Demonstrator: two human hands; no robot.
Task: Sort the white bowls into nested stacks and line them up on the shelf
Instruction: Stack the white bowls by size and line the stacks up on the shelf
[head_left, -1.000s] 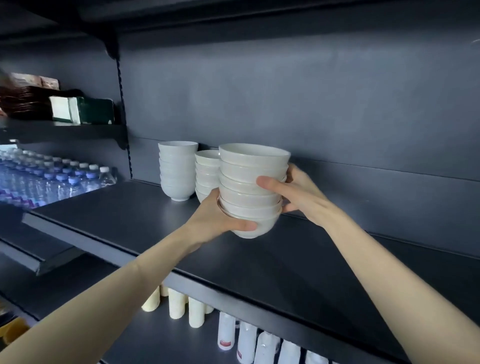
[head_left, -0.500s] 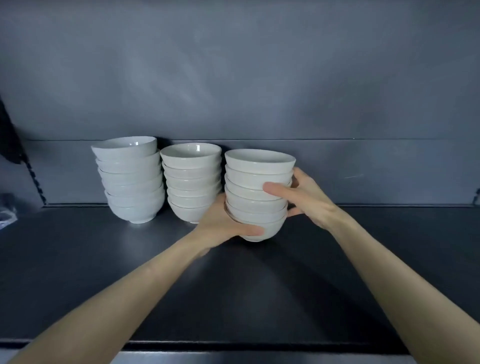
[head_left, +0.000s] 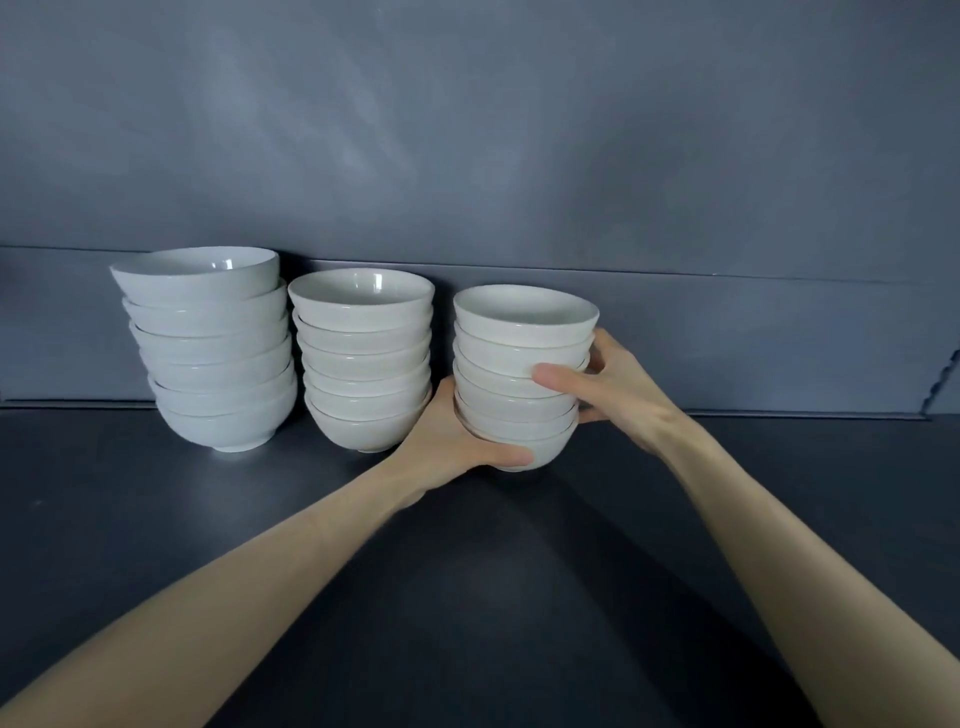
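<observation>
Lining-up looks nearly done: left stack (head_left: 213, 358) and middle stack (head_left: 363, 364) stand, left hand (head_left: 452, 441) and right hand (head_left: 618, 389) grip right stack (head_left: 519, 343) at centre.

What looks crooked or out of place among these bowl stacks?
The top bowl of the left stack sits tilted, its rim jutting to the left instead of nesting level, though lens distortion may exaggerate it. The middle stack and the right stack, held in the left hand and right hand, look even.
</observation>
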